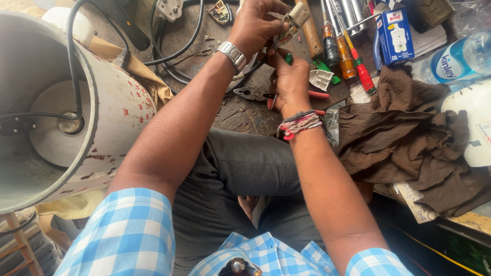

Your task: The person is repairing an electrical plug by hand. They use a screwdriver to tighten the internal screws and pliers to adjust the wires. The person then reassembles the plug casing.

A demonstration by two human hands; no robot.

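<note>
Head view: L hand (255,23) raised, gripping plug (295,18); R hand (290,82) below, clamped on screwdriver (287,59).

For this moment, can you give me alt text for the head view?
The left hand holds a pale plug while the right hand works a green-handled screwdriver against it, above pliers, more screwdrivers and a brown cloth.

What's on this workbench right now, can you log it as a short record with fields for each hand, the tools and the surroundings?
left hand: grips a cream electrical plug, wrist wears a metal watch
right hand: holds a green-handled screwdriver up at the plug
tools: pliers on the bench; row of screwdrivers further back
right side: brown cloth, blue box, water bottle
left side: large white drum with black cable
</note>
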